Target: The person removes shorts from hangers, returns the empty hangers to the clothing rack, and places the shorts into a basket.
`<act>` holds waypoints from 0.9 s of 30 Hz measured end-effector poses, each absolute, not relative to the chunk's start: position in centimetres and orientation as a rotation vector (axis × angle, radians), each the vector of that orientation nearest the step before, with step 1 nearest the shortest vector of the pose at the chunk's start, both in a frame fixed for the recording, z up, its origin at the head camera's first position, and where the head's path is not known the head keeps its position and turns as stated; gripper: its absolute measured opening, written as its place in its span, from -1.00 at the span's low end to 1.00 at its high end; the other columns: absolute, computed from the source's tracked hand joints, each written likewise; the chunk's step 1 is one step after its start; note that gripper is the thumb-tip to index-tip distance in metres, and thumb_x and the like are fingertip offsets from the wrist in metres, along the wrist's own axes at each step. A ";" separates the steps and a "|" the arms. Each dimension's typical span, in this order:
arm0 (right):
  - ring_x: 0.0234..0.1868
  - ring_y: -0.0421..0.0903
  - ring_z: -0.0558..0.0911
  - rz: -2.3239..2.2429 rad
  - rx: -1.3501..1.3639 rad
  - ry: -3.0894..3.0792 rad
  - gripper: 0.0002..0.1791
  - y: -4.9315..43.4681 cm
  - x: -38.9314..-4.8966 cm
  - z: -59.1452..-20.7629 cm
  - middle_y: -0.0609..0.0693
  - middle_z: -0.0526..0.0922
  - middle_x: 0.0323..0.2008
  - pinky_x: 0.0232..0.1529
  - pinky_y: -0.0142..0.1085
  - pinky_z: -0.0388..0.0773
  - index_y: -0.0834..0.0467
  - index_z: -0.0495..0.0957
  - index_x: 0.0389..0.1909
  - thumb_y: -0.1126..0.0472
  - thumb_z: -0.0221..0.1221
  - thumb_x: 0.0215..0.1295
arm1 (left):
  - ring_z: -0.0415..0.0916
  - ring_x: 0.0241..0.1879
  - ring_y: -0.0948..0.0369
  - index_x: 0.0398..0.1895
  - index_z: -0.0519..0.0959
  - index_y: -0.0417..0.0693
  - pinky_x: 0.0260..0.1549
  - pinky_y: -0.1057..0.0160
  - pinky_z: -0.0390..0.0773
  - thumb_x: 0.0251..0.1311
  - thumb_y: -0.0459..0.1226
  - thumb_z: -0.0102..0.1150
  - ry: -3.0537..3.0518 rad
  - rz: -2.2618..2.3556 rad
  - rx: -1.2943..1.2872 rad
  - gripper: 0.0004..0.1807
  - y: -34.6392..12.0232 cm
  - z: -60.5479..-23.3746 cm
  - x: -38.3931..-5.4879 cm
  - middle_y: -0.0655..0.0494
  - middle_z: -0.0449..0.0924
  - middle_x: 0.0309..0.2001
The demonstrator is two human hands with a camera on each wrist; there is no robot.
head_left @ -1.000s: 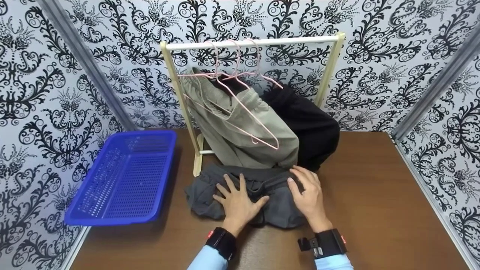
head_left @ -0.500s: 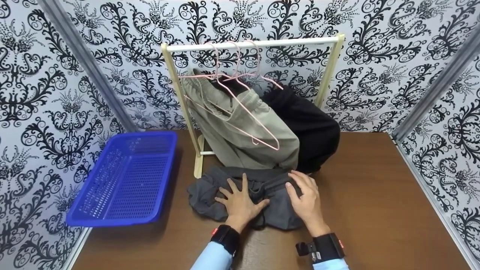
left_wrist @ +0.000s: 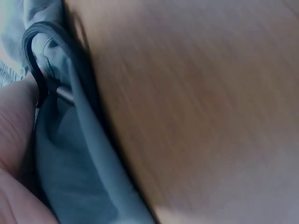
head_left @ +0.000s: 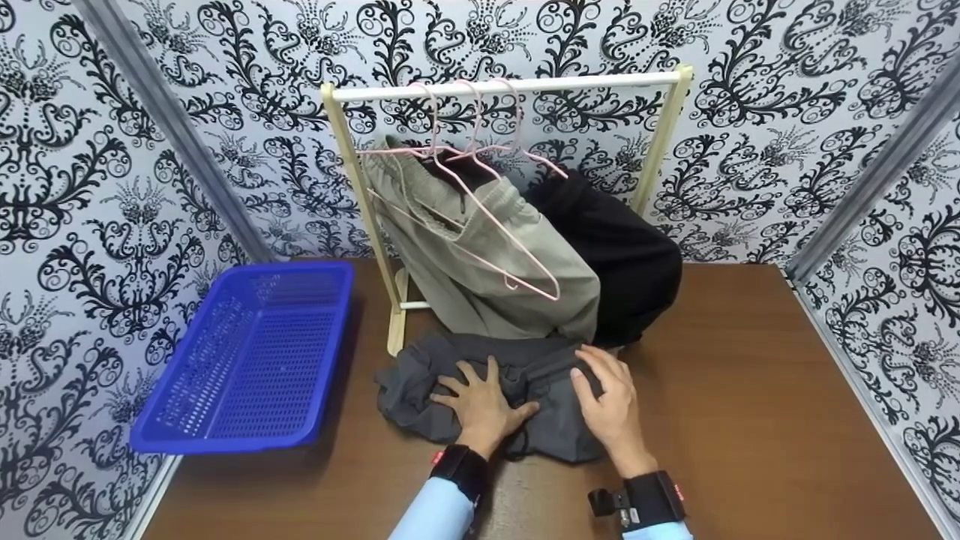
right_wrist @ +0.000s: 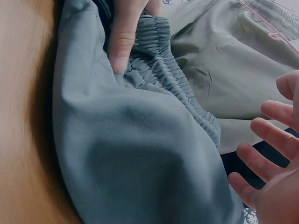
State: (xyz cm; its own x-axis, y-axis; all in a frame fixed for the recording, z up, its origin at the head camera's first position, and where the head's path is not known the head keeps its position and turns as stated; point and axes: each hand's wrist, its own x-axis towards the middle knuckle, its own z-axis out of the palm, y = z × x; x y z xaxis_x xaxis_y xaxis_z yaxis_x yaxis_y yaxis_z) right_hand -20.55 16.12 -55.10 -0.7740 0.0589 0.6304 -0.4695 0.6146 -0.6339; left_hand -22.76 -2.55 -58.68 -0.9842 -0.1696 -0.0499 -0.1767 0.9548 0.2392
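Note:
Dark grey trousers [head_left: 562, 431] lie bunched on the table in the head view. My left hand [head_left: 484, 409] rests on their middle with fingers spread. By the left thumb, a dark drawstring [left_wrist: 48, 29] loops up from the cloth in the left wrist view. At the trousers' right end is my right hand [head_left: 613, 412], its fingers loosely bent and holding nothing. The right wrist view shows those fingers apart from the gathered elastic waistband [right_wrist: 182, 88], while the left thumb [right_wrist: 122, 44] presses into the fabric.
Behind the trousers stands a rack with a white bar [head_left: 600, 82] and pink hangers [head_left: 517, 238]. Beige trousers [head_left: 480, 300] and black trousers [head_left: 637, 262] hang there, their lower parts close behind the grey ones. A blue basket [head_left: 225, 442] sits at the left of the brown table [head_left: 750, 412].
My left hand has shifted slightly right, and the left end of the grey trousers has drawn in a little. My right hand has moved slightly left and toward me.

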 end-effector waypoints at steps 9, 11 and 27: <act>0.10 0.20 0.61 1.116 0.332 -2.195 -0.70 15.7 -20.6 -55.7 0.21 0.69 0.10 0.12 -0.03 0.46 0.32 0.70 0.02 0.40 0.32 0.27 | 0.16 0.36 -0.53 0.52 0.38 0.23 0.13 -0.62 0.25 -0.09 0.41 0.43 3.046 0.337 -0.318 0.07 -2.7 -57.8 -23.4 -0.37 0.18 0.48; 0.09 0.20 0.61 1.117 0.337 -2.185 -0.70 15.7 -20.6 -55.8 0.21 0.69 0.09 0.11 -0.06 0.46 0.32 0.70 0.02 0.41 0.32 0.26 | 0.20 0.33 -0.51 0.49 0.41 0.23 0.09 -0.60 0.30 -0.03 0.33 0.46 3.048 0.365 -0.308 -0.01 -3.0 -57.5 -23.5 -0.36 0.21 0.45; 0.11 0.26 0.61 1.128 0.339 -2.160 -0.70 15.9 -20.3 -56.0 0.27 0.68 0.08 0.12 -0.10 0.45 0.34 0.69 0.02 0.45 0.30 0.26 | 0.36 0.16 -0.48 0.27 0.60 0.12 -0.07 -0.53 0.48 0.30 -0.34 0.31 3.124 0.559 -0.256 -0.53 -4.8 -57.2 -24.1 -0.33 0.38 0.32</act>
